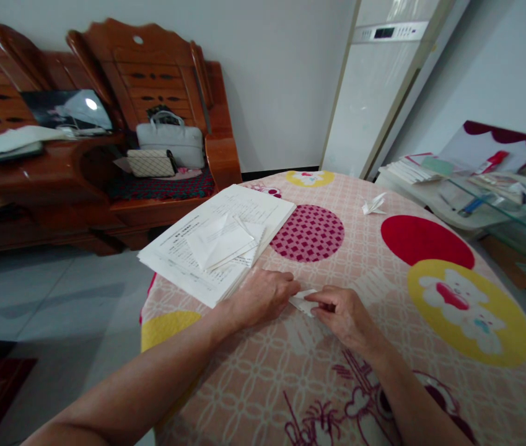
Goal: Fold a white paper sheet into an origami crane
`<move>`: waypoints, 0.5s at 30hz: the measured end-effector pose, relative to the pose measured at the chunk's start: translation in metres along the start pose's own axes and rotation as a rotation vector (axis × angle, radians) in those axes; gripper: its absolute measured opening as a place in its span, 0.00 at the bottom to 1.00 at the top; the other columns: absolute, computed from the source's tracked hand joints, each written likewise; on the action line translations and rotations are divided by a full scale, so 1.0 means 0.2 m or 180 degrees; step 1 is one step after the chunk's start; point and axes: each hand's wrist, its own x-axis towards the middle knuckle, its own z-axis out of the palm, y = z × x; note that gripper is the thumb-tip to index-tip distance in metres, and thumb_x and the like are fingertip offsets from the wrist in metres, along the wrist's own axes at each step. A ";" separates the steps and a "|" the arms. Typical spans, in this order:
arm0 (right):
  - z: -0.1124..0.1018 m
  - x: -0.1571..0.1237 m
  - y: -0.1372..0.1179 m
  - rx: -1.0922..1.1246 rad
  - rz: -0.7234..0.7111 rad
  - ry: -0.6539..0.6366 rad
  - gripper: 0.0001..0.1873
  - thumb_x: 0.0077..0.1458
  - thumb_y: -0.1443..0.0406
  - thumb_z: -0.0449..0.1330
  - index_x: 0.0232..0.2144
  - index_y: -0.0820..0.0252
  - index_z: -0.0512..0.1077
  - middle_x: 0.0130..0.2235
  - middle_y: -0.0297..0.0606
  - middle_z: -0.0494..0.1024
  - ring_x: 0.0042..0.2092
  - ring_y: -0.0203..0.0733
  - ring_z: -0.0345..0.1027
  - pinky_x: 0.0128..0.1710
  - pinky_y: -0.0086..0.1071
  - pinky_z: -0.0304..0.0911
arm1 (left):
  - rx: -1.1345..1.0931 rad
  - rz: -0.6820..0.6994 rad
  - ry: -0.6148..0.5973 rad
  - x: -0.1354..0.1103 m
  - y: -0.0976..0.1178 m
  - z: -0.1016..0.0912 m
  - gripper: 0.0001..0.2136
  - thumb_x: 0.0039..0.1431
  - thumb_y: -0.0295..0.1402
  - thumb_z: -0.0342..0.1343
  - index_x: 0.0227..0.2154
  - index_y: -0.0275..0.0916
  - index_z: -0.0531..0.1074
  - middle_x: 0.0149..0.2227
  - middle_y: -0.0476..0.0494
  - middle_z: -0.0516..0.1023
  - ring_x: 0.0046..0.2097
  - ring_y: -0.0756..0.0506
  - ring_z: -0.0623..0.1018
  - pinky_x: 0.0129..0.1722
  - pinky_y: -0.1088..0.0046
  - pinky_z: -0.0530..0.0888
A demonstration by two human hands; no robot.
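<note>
Both my hands meet over a small folded piece of white paper [303,301] lying on the patterned tablecloth [374,371]. My left hand [263,297] has its fingers curled and pressed on the paper's left end. My right hand [341,313] pinches the paper's right end with thumb and fingers closed. Most of the paper is hidden under the fingers.
A stack of printed sheets [219,241] with folded white papers on top lies just beyond my left hand, near the table's left edge. A small folded paper figure [374,204] sits at the far side. Wooden benches [105,124], bags [170,144], a white floor-standing appliance [374,87] and a cluttered glass table [486,186] surround the table.
</note>
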 end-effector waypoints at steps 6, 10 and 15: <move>-0.01 0.00 -0.02 -0.0141 -0.0073 -0.0097 0.15 0.52 0.73 0.58 0.39 0.57 0.81 0.35 0.40 0.81 0.36 0.41 0.72 0.37 0.31 0.63 | -0.0506 0.0016 0.0348 0.00 -0.02 -0.02 0.07 0.53 0.23 0.53 0.32 0.37 0.75 0.34 0.44 0.75 0.37 0.46 0.75 0.35 0.74 0.68; -0.01 0.01 -0.03 -0.0117 -0.0100 -0.0082 0.14 0.52 0.73 0.59 0.37 0.56 0.81 0.34 0.39 0.81 0.35 0.41 0.72 0.37 0.30 0.63 | -0.1273 0.0218 0.0973 0.01 0.03 0.01 0.11 0.59 0.24 0.50 0.41 0.38 0.75 0.40 0.43 0.77 0.43 0.48 0.75 0.43 0.75 0.69; -0.01 0.00 -0.02 -0.0028 0.0038 -0.0103 0.13 0.49 0.74 0.59 0.33 0.59 0.81 0.29 0.37 0.80 0.31 0.40 0.71 0.32 0.29 0.62 | -0.1549 -0.0007 0.0717 0.05 0.09 0.10 0.07 0.56 0.23 0.53 0.36 0.36 0.73 0.35 0.45 0.77 0.38 0.48 0.75 0.39 0.75 0.70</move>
